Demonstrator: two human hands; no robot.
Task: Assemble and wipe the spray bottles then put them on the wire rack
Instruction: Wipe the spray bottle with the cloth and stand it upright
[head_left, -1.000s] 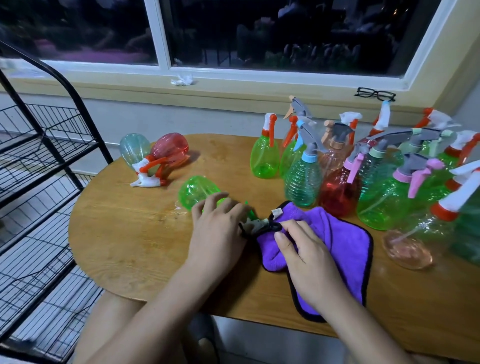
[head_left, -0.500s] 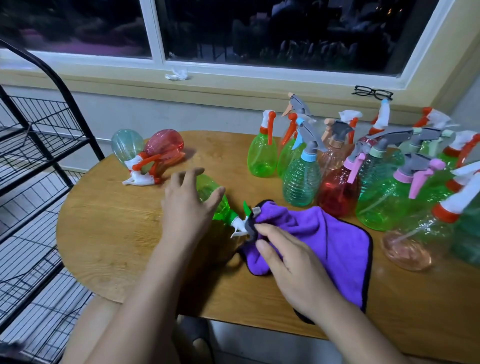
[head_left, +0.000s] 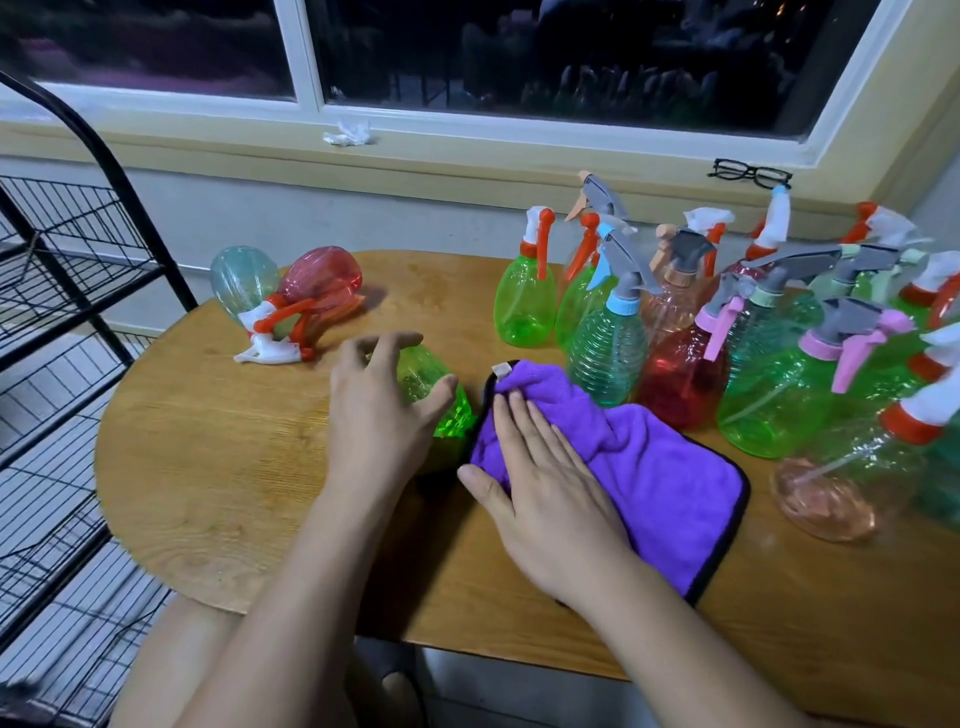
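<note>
A green spray bottle (head_left: 423, 376) lies on its side on the wooden table (head_left: 218, 467). My left hand (head_left: 374, 415) spans its body, fingers on the far side and thumb on the near side. A purple cloth (head_left: 665, 478) with a black edge covers the bottle's spray head, which is hidden. My right hand (head_left: 545, 483) lies flat on the cloth with straight fingers, pressing it down next to the bottle. The black wire rack (head_left: 62, 291) stands at the table's left.
A teal bottle (head_left: 241, 278) and a red bottle (head_left: 324, 275) lie together at the back left. Several upright spray bottles (head_left: 524, 306) crowd the right side of the table. Glasses (head_left: 750, 173) and a crumpled tissue (head_left: 347, 136) sit on the window sill.
My right hand went from pinching the cloth's corner to lying flat on it, and the cloth now covers the spray head. My left hand shifted along the green bottle's body.
</note>
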